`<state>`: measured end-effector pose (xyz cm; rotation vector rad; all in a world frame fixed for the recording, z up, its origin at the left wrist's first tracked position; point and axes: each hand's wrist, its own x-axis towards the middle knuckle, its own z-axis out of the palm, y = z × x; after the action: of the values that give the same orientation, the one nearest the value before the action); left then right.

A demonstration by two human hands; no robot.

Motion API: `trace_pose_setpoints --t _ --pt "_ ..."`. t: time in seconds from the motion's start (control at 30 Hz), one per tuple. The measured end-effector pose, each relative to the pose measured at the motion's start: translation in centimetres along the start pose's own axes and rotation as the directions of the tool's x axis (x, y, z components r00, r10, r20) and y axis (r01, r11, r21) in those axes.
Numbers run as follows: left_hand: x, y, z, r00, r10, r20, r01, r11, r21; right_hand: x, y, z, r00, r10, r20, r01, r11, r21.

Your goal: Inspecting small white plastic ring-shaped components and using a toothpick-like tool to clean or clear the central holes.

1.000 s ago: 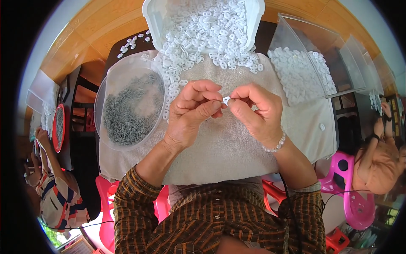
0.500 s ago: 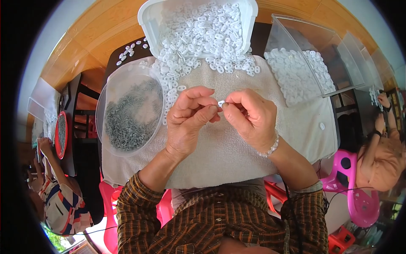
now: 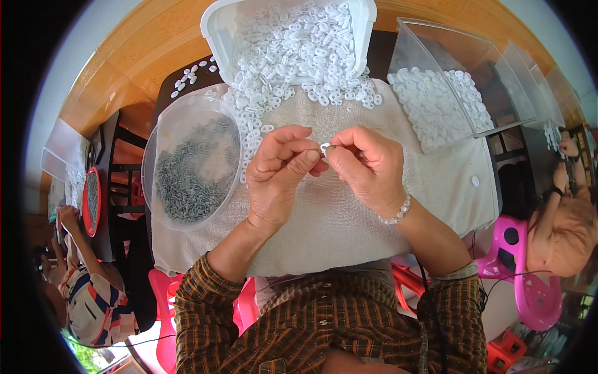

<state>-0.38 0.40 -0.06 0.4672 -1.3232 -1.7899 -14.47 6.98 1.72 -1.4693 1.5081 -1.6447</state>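
Above the middle of the towel, my right hand point(image 3: 369, 165) pinches a small white oval plastic piece with holes point(image 3: 324, 146) between thumb and forefinger. My left hand point(image 3: 277, 169) meets it from the other side, thumb and fingertips closed against the piece's left edge; whether a screw sits between them I cannot make out. To the left, a clear round tray point(image 3: 148, 187) holds a heap of small grey screws point(image 3: 180, 190). More white oval pieces point(image 3: 299, 47) fill a tipped white tub point(image 3: 218, 43) at the back and spill onto the towel.
A beige towel point(image 3: 311, 243) covers the dark table. At the back right, a clear box point(image 3: 430, 43) lies with white pieces in it; a single white piece point(image 3: 475, 181) rests near the right edge. Other people work at both sides, with a red tray point(image 3: 92, 201) at left.
Both hands stay together over the towel; the fingertips have shifted only slightly on the white piece. The whole view has moved a little.
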Motion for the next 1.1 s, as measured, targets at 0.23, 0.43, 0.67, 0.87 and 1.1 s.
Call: trace_pose_setpoints --t 0.23,0.43,0.67,0.87,1.1 --pt "0.1 0.6 0.2 0.998 -0.059 0.028 0.061 0.996 -0.071 0.1 0.0 -0.6 0.999 0.018 -0.033 -0.016 0.998 0.067" --pt "0.0 1.0 0.3 0.993 -0.121 0.016 0.118 0.985 0.124 0.3 0.2 -1.0 0.999 -0.034 -0.033 0.034 0.999 0.01" --pt "-0.2 1.1 0.2 0.993 -0.109 0.038 0.096 0.961 0.259 0.3 0.1 -0.8 0.998 -0.052 -0.018 0.051 0.998 -0.047" --pt "-0.2 1.5 0.3 0.994 -0.086 0.063 0.057 0.931 0.361 0.1 0.3 -0.7 0.999 -0.03 -0.016 0.029 0.999 -0.037" --pt "-0.3 1.4 0.1 0.996 -0.066 0.064 0.035 0.912 0.408 0.1 0.2 -0.5 0.996 -0.093 -0.012 0.091 0.988 -0.127"
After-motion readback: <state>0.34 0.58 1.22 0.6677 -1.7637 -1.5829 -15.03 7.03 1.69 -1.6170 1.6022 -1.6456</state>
